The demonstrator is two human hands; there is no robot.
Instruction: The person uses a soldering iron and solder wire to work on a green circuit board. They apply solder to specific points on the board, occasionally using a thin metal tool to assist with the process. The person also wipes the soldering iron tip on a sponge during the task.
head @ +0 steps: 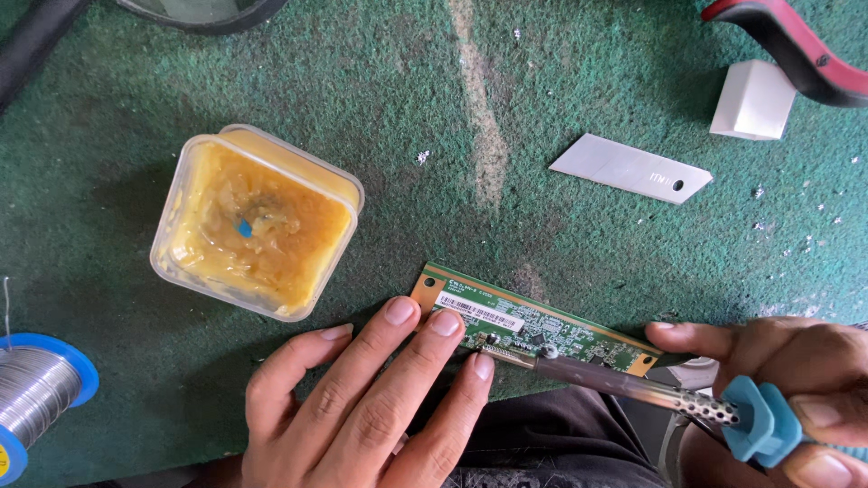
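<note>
A narrow green circuit board lies at the near edge of the green mat. My left hand rests flat with its fingertips pressing on the board's left end. My right hand grips a soldering iron with a blue collar and a metal shaft. Its tip touches the board's near edge, close to my left ring finger.
A square clear tub of yellow flux paste stands left of the board. A spool of solder wire is at the far left. A loose cutter blade, a white block and red-and-black plier handles lie at the back right.
</note>
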